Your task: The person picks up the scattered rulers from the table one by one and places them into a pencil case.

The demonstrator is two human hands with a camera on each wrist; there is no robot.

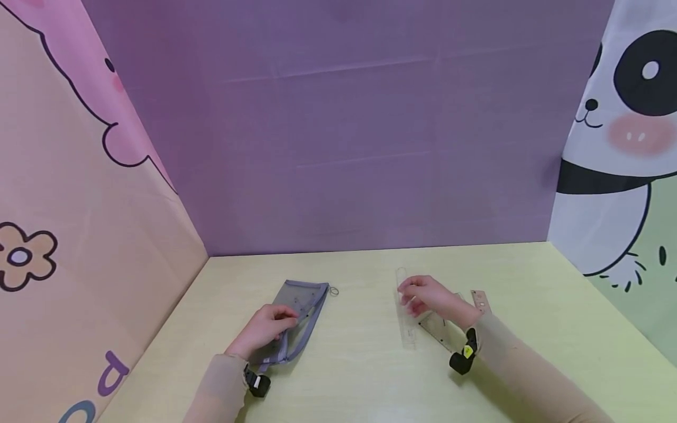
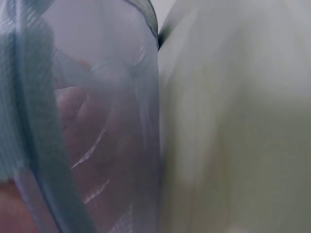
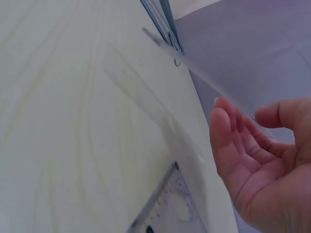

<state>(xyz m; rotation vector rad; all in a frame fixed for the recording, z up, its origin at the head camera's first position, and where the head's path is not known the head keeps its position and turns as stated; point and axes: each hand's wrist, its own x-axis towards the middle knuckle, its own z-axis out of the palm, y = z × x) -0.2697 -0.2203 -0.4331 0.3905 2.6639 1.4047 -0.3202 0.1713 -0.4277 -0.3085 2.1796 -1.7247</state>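
A mesh zip pouch (image 1: 304, 296) with blue-grey edging lies at the left of the table, a small ring (image 1: 334, 291) at its far corner. My left hand (image 1: 267, 326) grips the near side of the pouch, thumb on top. Seen from the left wrist, the pouch's see-through side (image 2: 112, 121) covers part of the fingers. My right hand (image 1: 431, 299) pinches a clear ruler (image 1: 406, 329) between thumb and fingers. In the right wrist view the ruler (image 3: 204, 77) is raised over the table and slants toward the pouch.
Under the right forearm lies a clear set square (image 1: 439, 330), partly hidden. A pinkish flat piece with holes (image 1: 480, 299) lies just beyond that forearm. A purple backdrop (image 1: 344, 147) closes off the table's far edge (image 1: 370, 251), with printed panels at both sides.
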